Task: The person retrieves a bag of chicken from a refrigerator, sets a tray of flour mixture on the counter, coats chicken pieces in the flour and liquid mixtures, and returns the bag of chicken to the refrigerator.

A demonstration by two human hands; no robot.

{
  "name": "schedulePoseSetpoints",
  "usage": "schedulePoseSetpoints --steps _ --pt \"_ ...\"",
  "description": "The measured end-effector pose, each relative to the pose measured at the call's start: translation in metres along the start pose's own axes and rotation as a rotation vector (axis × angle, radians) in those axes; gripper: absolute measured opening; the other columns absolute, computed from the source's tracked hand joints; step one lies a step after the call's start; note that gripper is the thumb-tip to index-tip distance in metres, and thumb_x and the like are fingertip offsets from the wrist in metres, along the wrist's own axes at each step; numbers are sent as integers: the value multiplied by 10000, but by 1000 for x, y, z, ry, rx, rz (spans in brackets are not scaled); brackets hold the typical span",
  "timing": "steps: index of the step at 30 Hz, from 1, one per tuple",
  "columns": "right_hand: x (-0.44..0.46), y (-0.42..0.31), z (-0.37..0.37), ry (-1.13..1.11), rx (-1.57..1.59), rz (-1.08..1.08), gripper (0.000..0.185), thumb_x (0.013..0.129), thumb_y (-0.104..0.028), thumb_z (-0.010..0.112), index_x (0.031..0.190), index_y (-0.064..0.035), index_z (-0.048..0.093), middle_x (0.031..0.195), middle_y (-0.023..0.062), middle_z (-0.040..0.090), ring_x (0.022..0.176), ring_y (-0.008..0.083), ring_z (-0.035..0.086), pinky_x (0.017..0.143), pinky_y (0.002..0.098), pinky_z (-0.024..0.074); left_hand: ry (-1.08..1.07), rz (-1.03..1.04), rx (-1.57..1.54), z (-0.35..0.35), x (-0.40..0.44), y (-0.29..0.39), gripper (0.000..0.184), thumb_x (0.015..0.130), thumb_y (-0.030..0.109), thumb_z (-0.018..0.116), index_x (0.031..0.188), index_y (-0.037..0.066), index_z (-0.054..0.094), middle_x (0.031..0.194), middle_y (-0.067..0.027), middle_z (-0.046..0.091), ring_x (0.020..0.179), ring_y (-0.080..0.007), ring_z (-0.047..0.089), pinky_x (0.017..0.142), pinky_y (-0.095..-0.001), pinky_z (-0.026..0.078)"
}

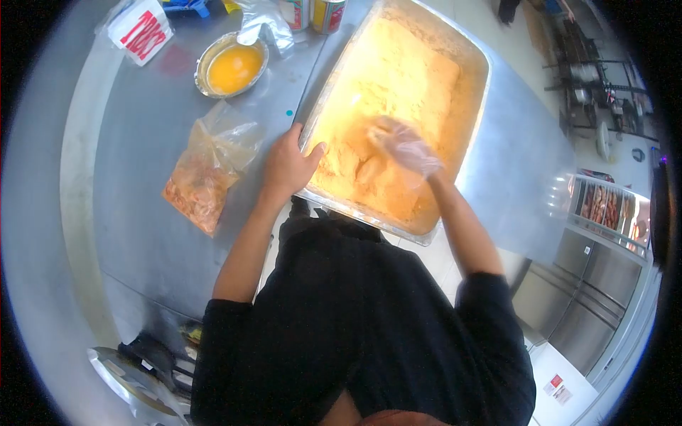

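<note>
A deep metal tray [484,85] holds a thick layer of yellow-orange crumbly powder [398,57]. My bare left hand [290,162] grips the tray's left rim, thumb over the inner side. Inside the tray, my right hand [405,147] wears a clear plastic glove and is just above the powder, its fingers blurred by motion. Close to those fingers, a powder-coated lump [368,169] lies in a hollow of the powder; what it is cannot be made out. Whether the right hand holds anything is not visible.
Left of the tray lies a clear plastic bag [202,181] with orange-red pieces in it. Beyond it stand a bowl of yellow liquid [233,69], crumpled foil [266,25], cans [328,15] and a white bag with red letters [142,34]. Steel cabinets [582,284] are at right.
</note>
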State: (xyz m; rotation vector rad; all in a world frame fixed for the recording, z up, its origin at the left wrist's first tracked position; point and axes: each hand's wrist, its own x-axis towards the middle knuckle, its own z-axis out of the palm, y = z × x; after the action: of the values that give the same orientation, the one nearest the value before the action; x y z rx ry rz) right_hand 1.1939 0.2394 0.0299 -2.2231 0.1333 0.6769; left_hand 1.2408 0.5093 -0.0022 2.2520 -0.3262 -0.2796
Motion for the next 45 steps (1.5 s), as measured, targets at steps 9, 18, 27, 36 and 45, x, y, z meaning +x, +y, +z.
schedulePoseSetpoints --steps 9,18,27,36,45 --pt "-14 0 49 -5 29 307 417 1105 -274 383 1413 -17 498 1317 131 630 1180 252 630 1033 376 517 -8 -7 2 -4 0 9 524 880 299 737 1235 -56 586 1100 -304 675 1043 -474 641 906 -491 516" --pt "17 -13 64 292 1359 249 381 1089 -282 467 1357 -33 573 1251 83 656 1054 167 654 883 314 556 -48 35 -59 -3 2 -2 543 895 371 713 1225 -43 593 1105 -297 671 1050 -480 626 894 -518 511" --pt "24 8 -19 118 445 -40 396 1037 -379 480 1103 -35 664 861 42 623 756 141 562 661 310 473 -33 -10 -79 -4 1 5 550 926 391 694 1219 -65 598 1102 -317 671 1058 -474 641 896 -491 515" --pt "110 50 41 74 105 -38 507 1022 -412 448 1285 6 564 1283 185 645 1150 324 608 989 451 445 21 57 -49 -4 1 8 422 934 326 700 1118 -46 624 1027 -292 694 991 -458 671 848 -467 520" --pt "30 183 54 775 -3118 -826 570 1061 -414 452 1483 -30 438 1434 139 546 1303 274 525 1096 371 428 -44 -25 -52 -5 3 8 571 913 419 696 1189 -72 600 1094 -321 668 1054 -488 627 887 -519 506"
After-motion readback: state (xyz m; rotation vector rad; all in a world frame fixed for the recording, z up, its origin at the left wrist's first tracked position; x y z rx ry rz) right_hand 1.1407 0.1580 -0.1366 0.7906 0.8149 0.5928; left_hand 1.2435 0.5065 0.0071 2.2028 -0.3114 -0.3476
